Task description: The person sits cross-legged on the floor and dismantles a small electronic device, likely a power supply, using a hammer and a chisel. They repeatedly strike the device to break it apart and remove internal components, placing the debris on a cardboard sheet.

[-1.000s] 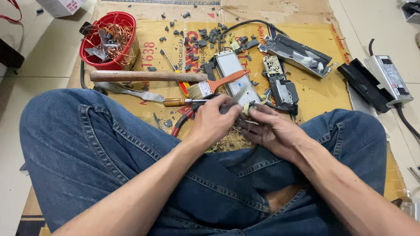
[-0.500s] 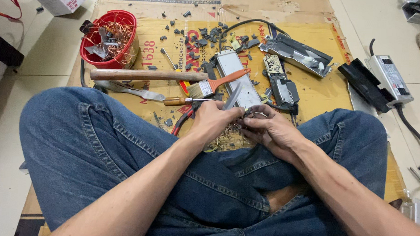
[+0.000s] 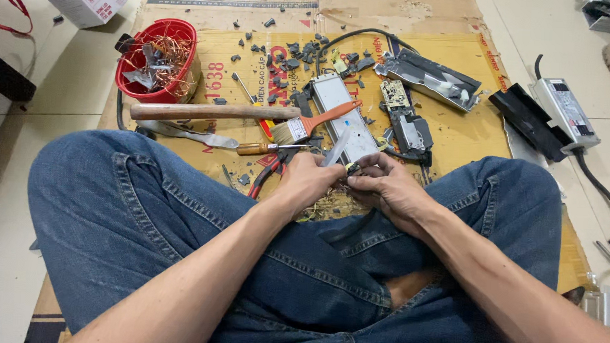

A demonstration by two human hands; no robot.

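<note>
I sit cross-legged in blue jeans on a cardboard sheet (image 3: 221, 58). My left hand (image 3: 308, 182) and my right hand (image 3: 386, 189) meet above my shins, fingertips pinched together on a small dark electronic part (image 3: 352, 169) with a clear plastic strip sticking up from it. Just beyond my hands lie a grey metal casing (image 3: 341, 118), an orange-handled paintbrush (image 3: 314, 124) and a wooden-handled screwdriver (image 3: 265, 148). Red-handled pliers (image 3: 263, 180) peek out beside my left wrist.
A wooden hammer handle (image 3: 211, 111) lies across the cardboard. A red bowl (image 3: 160, 61) of copper wire stands far left. Black broken bits are scattered at the back. An opened casing (image 3: 429, 77), a circuit board (image 3: 403, 110) and a power supply unit (image 3: 565, 111) lie to the right.
Both hands stay pinched on the small part; the fingers have shifted slightly around it. Nothing else moved.
</note>
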